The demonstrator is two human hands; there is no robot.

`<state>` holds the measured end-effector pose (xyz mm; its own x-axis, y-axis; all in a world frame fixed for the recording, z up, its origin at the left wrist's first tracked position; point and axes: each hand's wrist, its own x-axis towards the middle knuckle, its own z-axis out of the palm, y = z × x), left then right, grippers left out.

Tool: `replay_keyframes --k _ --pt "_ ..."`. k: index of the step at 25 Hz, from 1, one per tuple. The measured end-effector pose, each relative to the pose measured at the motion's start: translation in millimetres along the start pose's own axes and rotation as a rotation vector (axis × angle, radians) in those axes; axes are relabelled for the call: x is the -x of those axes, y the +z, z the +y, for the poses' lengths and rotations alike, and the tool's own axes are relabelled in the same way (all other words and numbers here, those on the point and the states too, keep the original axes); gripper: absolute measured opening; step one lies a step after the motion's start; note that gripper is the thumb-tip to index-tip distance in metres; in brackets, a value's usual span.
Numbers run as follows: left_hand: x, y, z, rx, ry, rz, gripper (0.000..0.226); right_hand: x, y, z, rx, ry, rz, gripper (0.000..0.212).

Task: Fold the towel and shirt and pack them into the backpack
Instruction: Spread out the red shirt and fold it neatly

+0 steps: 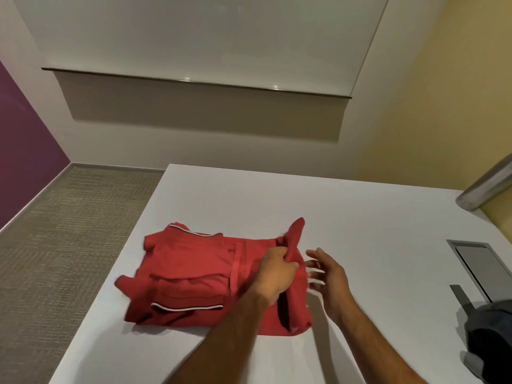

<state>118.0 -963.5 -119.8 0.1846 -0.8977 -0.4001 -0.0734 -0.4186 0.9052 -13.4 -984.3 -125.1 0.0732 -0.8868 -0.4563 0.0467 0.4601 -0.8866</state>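
A red shirt with white-and-dark trim lies partly folded on the white table. My left hand pinches the shirt's right-hand fold, lifting a flap of red cloth up. Just to its right, my right hand hovers with fingers spread, close to the shirt's right edge and holding nothing. A dark grey backpack shows partly at the right edge of the view. No towel is in view.
A rectangular metal cover plate is set into the table at the right. A metal cylinder juts in at the far right. Carpeted floor lies beyond the table's left edge. A whiteboard hangs on the wall behind.
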Motion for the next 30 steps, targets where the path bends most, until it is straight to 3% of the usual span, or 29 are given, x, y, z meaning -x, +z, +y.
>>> replay_keyframes --k 6,9,13,17,21,27,30 --pt "20 48 29 0.317 -0.034 -0.221 0.024 16 -40 6 -0.351 -0.093 -0.228 0.079" --pt "19 29 37 0.387 -0.072 -0.21 0.028 16 -46 9 -0.109 -0.21 -0.226 0.094" --pt "7 -28 28 0.352 -0.107 -0.09 0.032 12 -20 16 0.353 -0.341 -0.224 0.085" --pt "-3 -86 -3 0.225 -0.168 0.056 0.037 0 8 44 0.969 -0.445 -0.248 0.098" --pt "1 -117 -42 -0.026 -0.186 0.211 0.036 1 26 69 1.302 -0.471 -0.22 0.097" --pt "4 -119 -84 -0.353 -0.197 0.352 0.039 -1 29 85 1.509 -0.526 -0.23 0.094" --pt "11 -109 -91 -0.713 -0.051 0.442 0.043 -1 27 79 1.299 -0.469 -0.197 0.097"
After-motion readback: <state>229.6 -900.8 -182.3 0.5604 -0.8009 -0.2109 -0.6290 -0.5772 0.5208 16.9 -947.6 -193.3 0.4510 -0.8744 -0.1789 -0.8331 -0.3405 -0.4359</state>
